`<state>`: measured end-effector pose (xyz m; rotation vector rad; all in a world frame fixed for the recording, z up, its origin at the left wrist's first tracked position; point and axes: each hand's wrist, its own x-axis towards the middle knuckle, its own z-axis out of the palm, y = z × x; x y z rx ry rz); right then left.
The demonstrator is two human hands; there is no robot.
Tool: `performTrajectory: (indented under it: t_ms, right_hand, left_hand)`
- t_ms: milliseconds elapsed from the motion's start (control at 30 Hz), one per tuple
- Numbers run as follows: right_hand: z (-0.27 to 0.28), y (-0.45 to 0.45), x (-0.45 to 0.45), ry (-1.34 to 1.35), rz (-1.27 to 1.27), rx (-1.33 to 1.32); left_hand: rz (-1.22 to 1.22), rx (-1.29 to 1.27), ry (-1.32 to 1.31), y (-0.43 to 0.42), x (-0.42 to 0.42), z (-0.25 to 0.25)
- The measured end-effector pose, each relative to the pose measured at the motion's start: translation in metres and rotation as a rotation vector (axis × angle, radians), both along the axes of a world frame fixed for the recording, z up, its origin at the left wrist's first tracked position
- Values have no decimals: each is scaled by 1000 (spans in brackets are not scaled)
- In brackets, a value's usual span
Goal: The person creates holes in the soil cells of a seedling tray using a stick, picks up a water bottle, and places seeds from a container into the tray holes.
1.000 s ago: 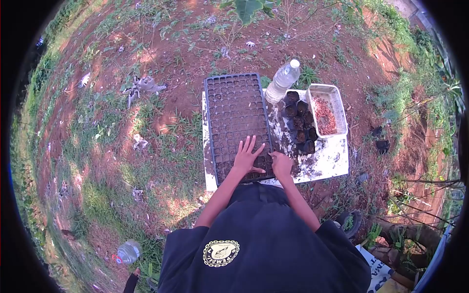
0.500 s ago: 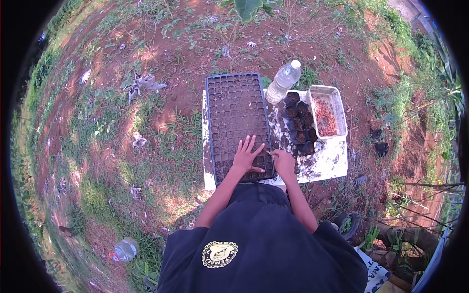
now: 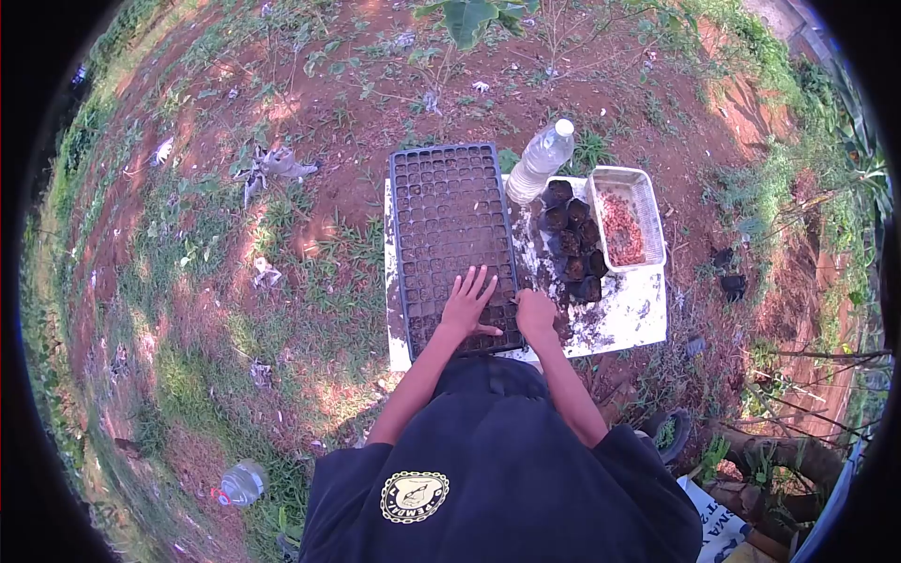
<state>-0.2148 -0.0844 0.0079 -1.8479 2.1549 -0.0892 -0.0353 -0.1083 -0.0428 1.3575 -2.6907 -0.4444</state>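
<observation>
A black seedling tray (image 3: pixel 456 218) filled with dark soil lies lengthwise in front of me on a white board (image 3: pixel 627 315). My left hand (image 3: pixel 466 306) rests flat on the near part of the tray, fingers spread over the cells. At the tray's near right edge, my right hand (image 3: pixel 536 313) is closed, knuckles up. Whatever its fingers pinch is mostly hidden; only a small dark tip shows beside them.
Right of the tray stand several small black soil-filled pots (image 3: pixel 572 246). A white basket (image 3: pixel 660 218) holds reddish seeds (image 3: pixel 621 228). A clear bottle (image 3: pixel 542 163) with a white cap stands behind the pots. Another plastic bottle (image 3: pixel 244 483) lies on the grass.
My right hand has turned and shifted slightly down at the tray's edge; the thin light stick-like piece seen earlier at its fingertips is now hidden. My left hand stays spread on the tray.
</observation>
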Motion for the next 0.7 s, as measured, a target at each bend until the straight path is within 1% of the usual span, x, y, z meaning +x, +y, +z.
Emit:
performTrajectory:
  t_ms: [67, 133, 333, 367, 600, 700]
  right_hand:
    - [-4, 8, -1, -24, -20, -33]
    - [-6, 13, -2, -112, -52, -107]
    - [13, 16, -3, -226, -101, -103]
    - [16, 13, -3, -222, -103, -70]
    - [17, 7, -5, -143, -90, -58]
    - [10, 6, -6, -98, -21, -26]
  left_hand:
    - [10, 14, 7, 1, 0, 0]
    - [11, 15, 9, 1, 0, 0]
    - [13, 45, 14, 0, 0, 2]
    - [11, 51, 15, 0, 0, 3]
    - [10, 53, 20, -1, 1, 1]
    - [6, 68, 7, -2, 0, 2]
